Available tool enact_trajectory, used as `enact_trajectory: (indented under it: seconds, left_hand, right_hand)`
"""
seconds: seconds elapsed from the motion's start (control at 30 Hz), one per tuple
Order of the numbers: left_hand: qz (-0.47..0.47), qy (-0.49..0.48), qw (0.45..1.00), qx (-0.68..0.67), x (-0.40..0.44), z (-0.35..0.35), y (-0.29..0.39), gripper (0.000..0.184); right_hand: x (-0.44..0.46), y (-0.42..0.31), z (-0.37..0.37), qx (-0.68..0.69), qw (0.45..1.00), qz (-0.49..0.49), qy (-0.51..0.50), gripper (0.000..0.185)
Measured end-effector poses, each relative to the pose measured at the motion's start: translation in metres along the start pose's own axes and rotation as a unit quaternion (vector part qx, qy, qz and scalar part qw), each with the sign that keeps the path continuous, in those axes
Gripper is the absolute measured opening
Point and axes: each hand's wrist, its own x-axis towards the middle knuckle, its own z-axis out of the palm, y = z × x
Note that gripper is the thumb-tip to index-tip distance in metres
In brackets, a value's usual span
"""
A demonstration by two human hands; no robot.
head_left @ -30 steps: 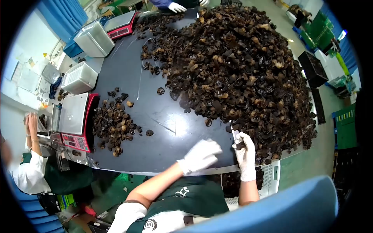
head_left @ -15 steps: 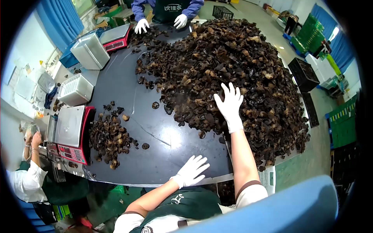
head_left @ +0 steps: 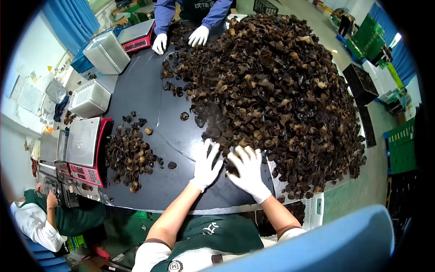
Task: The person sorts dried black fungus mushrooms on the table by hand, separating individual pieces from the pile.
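A big heap of dark brown wood ear mushrooms covers the right side of the dark tabletop. At the heap's near lower edge, my left hand, in a white glove, lies with its fingers stretched out and apart, the tips touching the mushrooms. Beside it, my right hand, also gloved in white, is spread at the heap's edge. A few dark pieces show between the two hands, partly hidden under the right one. A smaller pile of wood ear mushrooms lies on the left.
A red scale stands left of the small pile. White plastic baskets and a second red scale line the far left. Across the table a co-worker's gloved hands work; another person is at left.
My right hand has drawn back from the heap toward me. My left hand has moved forward from the table's front edge to meet it. The co-worker's hands across the table have shifted.
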Motion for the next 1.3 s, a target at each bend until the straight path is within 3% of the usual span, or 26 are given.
enact_trajectory:
  seconds: [0.07,0.13,0.27,0.4,0.47,0.57,0.67,0.7,0.83,0.87,0.93,1.0,1.03,1.07,1.13,1.2,1.23,1.27,1.3]
  left_hand:
    - [0.017,0.006,1.000,-0.008,0.005,-0.003,0.018,0.060]
    - [0.072,-0.026,0.996,0.044,0.007,-0.003,0.029,0.058]
    - [0.096,-0.133,0.985,0.046,-0.012,-0.010,0.019,0.052]
    - [0.063,-0.084,0.994,0.032,-0.052,-0.045,0.000,0.043]
    - [0.030,-0.052,0.998,0.006,-0.069,-0.058,-0.007,0.041]
    - [-0.040,-0.028,0.998,-0.034,-0.083,-0.069,-0.004,0.047]
    - [-0.043,-0.014,0.999,-0.012,-0.076,-0.063,0.004,0.048]
    - [-0.027,-0.005,1.000,0.014,-0.069,-0.059,0.007,0.048]
    - [-0.063,0.009,0.996,-0.066,-0.047,-0.044,0.014,0.038]
    - [-0.073,0.027,0.994,-0.070,-0.045,-0.038,0.010,0.035]
    - [-0.117,0.049,0.986,-0.108,-0.041,-0.032,-0.004,0.035]
    - [-0.158,0.094,0.945,-0.272,-0.035,-0.031,-0.013,0.034]
    - [-0.167,0.116,0.938,-0.281,-0.039,-0.036,-0.016,0.034]
    - [-0.178,0.138,0.930,-0.290,-0.036,-0.048,-0.009,0.035]
    - [-0.163,0.115,0.971,-0.131,-0.043,-0.055,-0.030,0.031]
    - [-0.163,0.107,0.978,-0.069,-0.040,-0.059,-0.036,0.029]
    - [-0.155,0.100,0.981,-0.058,-0.033,-0.062,-0.032,0.028]
    - [-0.162,0.106,0.972,-0.130,-0.027,-0.059,-0.029,0.031]
    - [-0.114,0.088,0.987,-0.075,-0.021,-0.054,-0.033,0.033]
  right_hand:
    - [-0.003,0.012,-0.006,-0.026,0.991,0.132,0.022,0.079]
    - [-0.009,0.023,-0.008,-0.045,0.985,0.169,0.015,0.079]
    - [-0.036,-0.002,-0.006,0.014,0.997,0.050,-0.054,0.070]
    - [-0.068,-0.036,-0.007,0.064,0.990,-0.026,-0.122,0.063]
    - [-0.083,-0.042,-0.003,0.041,0.993,-0.045,-0.100,0.061]
    - [-0.091,-0.030,-0.003,0.052,0.998,0.024,0.003,0.072]
    - [-0.074,-0.011,-0.011,0.015,0.988,0.147,0.033,0.093]
    - [-0.069,-0.011,-0.014,-0.027,0.986,0.164,-0.005,0.100]
    - [-0.049,-0.047,-0.005,0.015,0.989,0.087,-0.118,0.087]
    - [-0.052,-0.060,0.012,0.014,0.996,0.040,-0.072,0.077]
    - [-0.039,-0.090,0.022,0.029,0.993,-0.014,-0.110,0.068]
    - [-0.029,-0.106,0.032,0.044,0.985,-0.092,-0.141,0.062]
    - [-0.032,-0.109,0.039,0.081,0.978,-0.122,-0.146,0.057]
    - [-0.032,-0.112,0.038,0.129,0.981,-0.126,-0.076,0.048]
    - [-0.013,-0.097,0.020,0.192,0.963,-0.167,-0.089,0.037]
    - [-0.003,-0.076,-0.014,0.231,0.966,-0.077,0.086,0.025]
    - [0.000,-0.060,-0.020,0.210,0.972,-0.024,0.103,0.027]
    - [-0.007,-0.038,-0.012,0.155,0.979,0.024,0.134,0.029]
    - [-0.009,-0.025,-0.015,0.068,0.983,0.070,0.158,0.033]
